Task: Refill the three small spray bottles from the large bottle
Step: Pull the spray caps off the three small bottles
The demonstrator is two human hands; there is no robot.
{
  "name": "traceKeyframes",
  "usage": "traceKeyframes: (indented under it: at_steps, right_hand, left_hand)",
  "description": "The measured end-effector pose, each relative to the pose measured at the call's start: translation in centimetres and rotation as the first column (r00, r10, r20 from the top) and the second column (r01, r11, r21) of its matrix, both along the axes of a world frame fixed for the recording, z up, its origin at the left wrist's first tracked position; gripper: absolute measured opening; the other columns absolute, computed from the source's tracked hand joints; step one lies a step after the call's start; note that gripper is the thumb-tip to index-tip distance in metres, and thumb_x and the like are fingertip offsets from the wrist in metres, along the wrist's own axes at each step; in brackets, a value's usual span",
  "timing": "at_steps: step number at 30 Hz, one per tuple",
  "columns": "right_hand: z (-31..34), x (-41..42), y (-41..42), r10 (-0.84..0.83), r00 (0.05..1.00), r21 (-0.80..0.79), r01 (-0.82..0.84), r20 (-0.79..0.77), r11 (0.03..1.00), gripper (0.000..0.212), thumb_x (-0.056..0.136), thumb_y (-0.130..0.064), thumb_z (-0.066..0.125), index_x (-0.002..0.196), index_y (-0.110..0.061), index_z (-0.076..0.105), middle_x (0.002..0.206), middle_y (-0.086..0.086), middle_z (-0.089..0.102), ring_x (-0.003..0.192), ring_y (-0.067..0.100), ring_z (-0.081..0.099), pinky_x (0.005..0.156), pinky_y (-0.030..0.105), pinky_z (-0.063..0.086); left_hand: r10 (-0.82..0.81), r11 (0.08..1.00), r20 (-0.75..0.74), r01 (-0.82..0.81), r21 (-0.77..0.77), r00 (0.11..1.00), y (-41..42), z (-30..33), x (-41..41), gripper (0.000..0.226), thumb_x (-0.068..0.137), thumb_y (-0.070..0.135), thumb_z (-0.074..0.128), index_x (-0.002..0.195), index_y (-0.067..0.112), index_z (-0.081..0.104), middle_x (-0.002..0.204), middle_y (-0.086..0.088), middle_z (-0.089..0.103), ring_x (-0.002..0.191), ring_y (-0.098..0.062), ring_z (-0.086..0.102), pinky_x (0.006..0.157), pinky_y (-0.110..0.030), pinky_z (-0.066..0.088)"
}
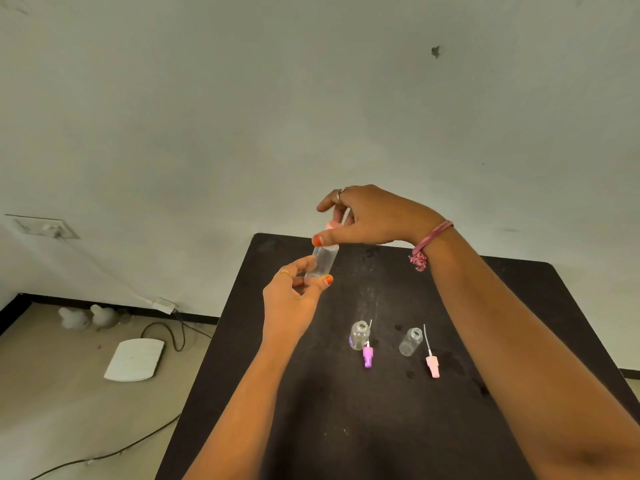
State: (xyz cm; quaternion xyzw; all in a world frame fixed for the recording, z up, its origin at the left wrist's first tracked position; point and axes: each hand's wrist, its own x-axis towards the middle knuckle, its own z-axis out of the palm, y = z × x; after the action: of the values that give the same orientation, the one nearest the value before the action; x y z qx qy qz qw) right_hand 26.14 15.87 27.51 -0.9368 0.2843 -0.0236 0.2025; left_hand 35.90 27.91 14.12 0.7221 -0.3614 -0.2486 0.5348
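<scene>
Three small clear bottles in view, large bottle not visible. Left hand (pixel 289 299) holds one bottle (pixel 322 263) in the air above the far left part of the dark surface (pixel 346 427), grip pinching the lower body between thumb and fingers, bottle tilted slightly with its top to the right. Right hand (pixel 367 216) is on the pink cap (pixel 331 226) at that bottle's top, grip pinching it between thumb and fingers; whether the cap is screwed on or loose, cannot tell. Bottle looks mostly empty, liquid level unclear. Ring on a left finger, ring on a right finger, pink band (pixel 431 242) round the right wrist, orange nail polish on both thumbs. Two open bottles stand upright on the surface near its middle: left one (pixel 359 336) with a purple sprayer (pixel 367 355) lying just beside it, dip tube pointing away from the person; right one (pixel 411 341) with a pink sprayer (pixel 432 365) lying just to its right, tube also pointing away. The two bottles are apart, not touching. Dark stains on the surface near the right sprayer. On the floor to the left: white flat board (pixel 135 359), black cable (pixel 166 336), two white objects (pixel 86 317) by the wall, blurred.
</scene>
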Motion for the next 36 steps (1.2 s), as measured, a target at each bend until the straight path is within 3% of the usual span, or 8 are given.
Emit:
traceKeyframes:
  at_steps: [3,5,8,12,16,24,29,36]
  right_hand:
    - [-0.2,-0.1,-0.2,0.027,1.0,-0.016,-0.027,-0.013,0.999,0.032,0.087,-0.031,0.064,0.117,-0.017,0.063,0.11,-0.003,0.06,0.084,0.008,0.056,0.066,0.008,0.039]
    - [0.1,-0.4,-0.1,0.06,0.998,0.046,-0.06,-0.004,0.997,0.038,0.085,-0.025,0.067,0.121,-0.022,0.059,0.111,-0.008,0.056,0.091,0.01,0.058,0.068,0.007,0.04]
    - [0.2,-0.5,-0.1,0.017,1.0,0.047,-0.016,-0.015,0.999,0.053,0.083,-0.04,0.068,0.13,-0.022,0.051,0.114,-0.005,0.056,0.094,0.012,0.057,0.075,0.016,0.043]
    - [-0.2,-0.5,-0.3,-0.01,0.999,-0.002,0.009,-0.047,1.0,0.036,0.086,-0.038,0.064,0.111,-0.012,0.065,0.104,0.003,0.068,0.083,0.014,0.063,0.067,0.014,0.046]
    - [0.8,-1.2,-0.2,0.034,0.999,-0.024,-0.035,-0.035,0.999,0.031,0.084,-0.025,0.068,0.114,-0.018,0.064,0.103,-0.008,0.058,0.076,0.002,0.053,0.064,0.009,0.037]
    - [0.0,-2.8,-0.7,-0.149,0.973,0.09,0.135,0.174,0.987,0.029,0.076,-0.019,0.074,0.103,-0.023,0.064,0.1,-0.009,0.064,0.088,0.007,0.062,0.074,0.017,0.048]
    - [-5.9,-3.0,0.1,-0.407,0.824,0.37,0.263,0.395,0.891,0.032,0.075,-0.015,0.076,0.102,-0.023,0.062,0.1,-0.006,0.064,0.088,0.01,0.065,0.078,0.022,0.053]
    - [-17.0,-3.4,4.5,-0.704,0.578,0.665,0.337,0.413,0.666,0.029,0.078,-0.013,0.073,0.105,-0.022,0.065,0.1,-0.004,0.069,0.09,0.006,0.067,0.079,0.021,0.054]
  left_hand:
    - [-0.005,1.0,-0.001,0.005,-0.004,1.0,-0.1,0.0,-0.1,0.041,0.082,0.027,0.072,0.121,0.023,0.059,0.112,0.01,0.061,0.078,0.006,0.057,0.06,0.005,0.04]
    - [-0.003,1.0,-0.003,0.003,-0.002,1.0,-0.2,-0.1,-0.2,0.041,0.082,0.027,0.073,0.121,0.023,0.059,0.114,0.009,0.062,0.078,0.005,0.057,0.06,0.005,0.041]
    - [0.0,1.0,-0.001,0.0,0.003,1.0,-0.2,-0.1,-0.3,0.041,0.082,0.027,0.073,0.121,0.023,0.059,0.115,0.007,0.063,0.078,0.004,0.057,0.059,0.002,0.042]
    - [-0.006,1.0,0.0,0.006,0.01,1.0,-0.3,-0.1,-0.3,0.042,0.082,0.027,0.072,0.122,0.023,0.058,0.118,0.007,0.062,0.076,0.005,0.056,0.059,0.003,0.042]
    - [-0.004,1.0,0.011,0.003,0.02,1.0,-0.2,-0.4,-0.1,0.043,0.082,0.028,0.072,0.123,0.023,0.058,0.12,0.005,0.063,0.077,0.006,0.055,0.059,0.003,0.042]
    - [0.002,0.999,-0.015,-0.002,0.036,1.0,-0.1,-1.6,0.3,0.042,0.085,0.027,0.07,0.124,0.023,0.057,0.118,0.006,0.062,0.08,0.0,0.057,0.062,-0.001,0.042]
    - [0.016,0.998,-0.064,-0.013,0.055,0.998,-0.2,-3.3,0.9,0.04,0.086,0.026,0.069,0.123,0.021,0.056,0.116,0.004,0.062,0.09,-0.006,0.058,0.07,-0.007,0.042]
    - [-0.018,0.991,-0.048,0.025,0.133,0.999,-0.1,-7.3,1.2,0.043,0.084,0.023,0.072,0.123,0.016,0.056,0.119,0.001,0.063,0.097,-0.007,0.057,0.086,-0.016,0.044]
